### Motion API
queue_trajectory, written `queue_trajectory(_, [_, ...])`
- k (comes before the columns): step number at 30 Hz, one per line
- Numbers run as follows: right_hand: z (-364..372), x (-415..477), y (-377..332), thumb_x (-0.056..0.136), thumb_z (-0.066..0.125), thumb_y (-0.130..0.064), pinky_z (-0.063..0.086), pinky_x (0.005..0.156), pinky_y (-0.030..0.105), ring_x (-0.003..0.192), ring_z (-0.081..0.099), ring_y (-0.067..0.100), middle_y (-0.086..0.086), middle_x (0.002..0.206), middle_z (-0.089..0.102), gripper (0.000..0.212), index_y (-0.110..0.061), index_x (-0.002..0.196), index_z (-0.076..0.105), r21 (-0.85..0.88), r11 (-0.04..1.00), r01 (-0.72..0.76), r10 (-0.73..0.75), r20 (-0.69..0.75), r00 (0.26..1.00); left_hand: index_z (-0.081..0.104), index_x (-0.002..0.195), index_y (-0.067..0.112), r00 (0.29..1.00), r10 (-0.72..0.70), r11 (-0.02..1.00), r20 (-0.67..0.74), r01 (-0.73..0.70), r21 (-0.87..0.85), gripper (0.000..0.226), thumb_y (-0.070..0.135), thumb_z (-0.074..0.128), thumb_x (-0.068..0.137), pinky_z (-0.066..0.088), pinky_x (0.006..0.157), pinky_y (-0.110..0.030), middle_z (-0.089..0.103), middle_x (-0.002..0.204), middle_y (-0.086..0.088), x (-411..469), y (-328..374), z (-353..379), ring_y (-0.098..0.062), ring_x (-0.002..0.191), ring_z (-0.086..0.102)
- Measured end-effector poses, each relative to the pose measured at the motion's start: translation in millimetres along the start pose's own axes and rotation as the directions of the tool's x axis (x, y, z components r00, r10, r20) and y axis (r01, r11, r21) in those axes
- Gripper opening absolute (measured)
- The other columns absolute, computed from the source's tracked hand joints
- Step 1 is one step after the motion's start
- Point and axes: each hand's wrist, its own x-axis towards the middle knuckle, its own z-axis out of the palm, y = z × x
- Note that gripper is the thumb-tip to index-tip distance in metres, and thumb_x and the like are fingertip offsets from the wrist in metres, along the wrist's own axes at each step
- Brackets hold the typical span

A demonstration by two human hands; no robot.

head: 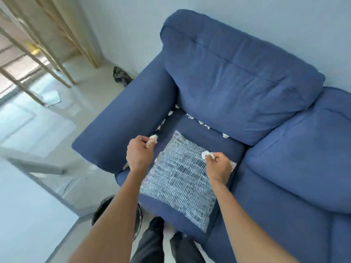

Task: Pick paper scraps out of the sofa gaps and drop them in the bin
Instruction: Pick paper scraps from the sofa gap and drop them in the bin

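No legible text, label, brand name, number or sign appears anywhere in the view. The sofa (237,76) fabric carries no tag or logo, and the woven cloth (178,179) on the seat shows only a pattern of white and dark threads, not lettering. The sheet of paper (52,98) on the floor is too blurred to show whether anything is printed on it.

Blue sofa (237,76), white paper scraps (204,124), blue-and-white woven striped cloth (178,179).
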Motion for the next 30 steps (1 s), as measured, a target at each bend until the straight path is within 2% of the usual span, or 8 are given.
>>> queue_trajectory(3, [6.6, -47.3, -5.9, 0.087, 0.067, -0.016, 0.041, 0.052, 0.028, 0.066, 0.060, 0.025, 0.006, 0.075, 0.068, 0.010, -0.007, 0.085, 0.068, -0.011, 0.995, 0.095, -0.092, 0.149, 0.985, 0.071, 0.094, 0.017, 0.996, -0.070, 0.997, -0.052, 0.067, -0.045, 0.016, 0.032, 0.069, 0.088, 0.051, 0.074, -0.036, 0.068, 0.092, -0.002, -40.0, -39.5, -43.3, -0.026, 0.092, 0.064])
queue_trajectory(6, [15.1, -87.5, -6.6, 0.085, 0.070, -0.015, 0.038, 0.048, 0.026, 0.064, 0.059, 0.023, 0.004, 0.075, 0.068, 0.008, -0.008, 0.082, 0.068, -0.025, 0.982, 0.189, -0.175, 0.267, 0.948, 0.073, 0.095, 0.014, 0.972, -0.181, 0.981, -0.148, 0.168, -0.094, 0.019, 0.031, 0.069, 0.087, 0.045, 0.074, -0.031, 0.072, 0.094, -0.004, -84.5, -86.3, -81.2, -0.027, 0.094, 0.066])
queue_trajectory(8, [20.9, -112.8, -5.0, 0.084, 0.070, -0.016, 0.041, 0.052, 0.027, 0.067, 0.061, 0.025, 0.004, 0.076, 0.069, 0.009, -0.008, 0.081, 0.069, -0.051, 0.969, 0.241, -0.209, 0.353, 0.912, 0.071, 0.095, 0.018, 0.934, -0.292, 0.953, -0.205, 0.265, -0.149, 0.022, 0.038, 0.067, 0.088, 0.043, 0.073, -0.029, 0.073, 0.093, 0.000, -117.0, -118.3, -104.9, -0.024, 0.090, 0.067])
queue_trajectory(12, [37.0, -166.2, -1.8, 0.080, 0.075, -0.018, 0.041, 0.060, 0.029, 0.073, 0.063, 0.028, 0.005, 0.075, 0.069, 0.010, -0.010, 0.080, 0.070, -0.081, 0.929, 0.361, -0.273, 0.507, 0.818, 0.072, 0.095, 0.022, 0.847, -0.468, 0.881, -0.254, 0.421, -0.218, 0.030, 0.050, 0.066, 0.086, 0.051, 0.078, -0.032, 0.074, 0.092, 0.002, -177.7, -180.4, -145.8, -0.022, 0.088, 0.069])
queue_trajectory(17, [63.6, -224.5, 8.8, 0.080, 0.077, -0.020, 0.055, 0.071, 0.036, 0.081, 0.067, 0.029, 0.006, 0.085, 0.074, 0.012, -0.010, 0.084, 0.072, -0.118, 0.879, 0.463, -0.285, 0.647, 0.707, 0.075, 0.092, 0.023, 0.766, -0.582, 0.810, -0.274, 0.513, -0.284, 0.023, 0.044, 0.074, 0.083, 0.052, 0.076, -0.031, 0.073, 0.086, 0.003, -227.0, -235.2, -170.7, -0.019, 0.086, 0.070])
queue_trajectory(20, [80.1, -253.1, 18.4, 0.079, 0.077, -0.019, 0.054, 0.074, 0.034, 0.085, 0.068, 0.027, 0.004, 0.089, 0.075, 0.012, -0.010, 0.086, 0.073, -0.119, 0.865, 0.487, -0.278, 0.696, 0.663, 0.075, 0.090, 0.022, 0.732, -0.632, 0.767, -0.256, 0.543, -0.342, 0.023, 0.044, 0.075, 0.081, 0.053, 0.075, -0.031, 0.072, 0.083, 0.004, -240.5, -258.0, -173.6, -0.018, 0.085, 0.070])
queue_trajectory(24, [101.3, -290.1, 26.3, 0.080, 0.075, -0.022, 0.046, 0.066, 0.027, 0.082, 0.067, 0.024, 0.003, 0.086, 0.075, 0.010, -0.013, 0.085, 0.073, -0.157, 0.847, 0.507, -0.256, 0.716, 0.649, 0.074, 0.089, 0.024, 0.722, -0.654, 0.745, -0.225, 0.563, -0.357, 0.023, 0.046, 0.075, 0.080, 0.050, 0.069, -0.028, 0.071, 0.081, 0.005, -249.7, -284.3, -181.5, -0.017, 0.082, 0.068])
queue_trajectory(30, [134.0, -334.7, 27.6, 0.081, 0.076, -0.022, 0.052, 0.071, 0.032, 0.090, 0.068, 0.030, 0.008, 0.091, 0.075, 0.015, -0.010, 0.090, 0.075, -0.228, 0.848, 0.479, -0.219, 0.672, 0.707, 0.074, 0.089, 0.027, 0.760, -0.629, 0.767, -0.164, 0.573, -0.288, 0.023, 0.049, 0.071, 0.082, 0.053, 0.071, -0.029, 0.066, 0.073, 0.010, -247.8, -327.9, -204.8, -0.016, 0.080, 0.068])
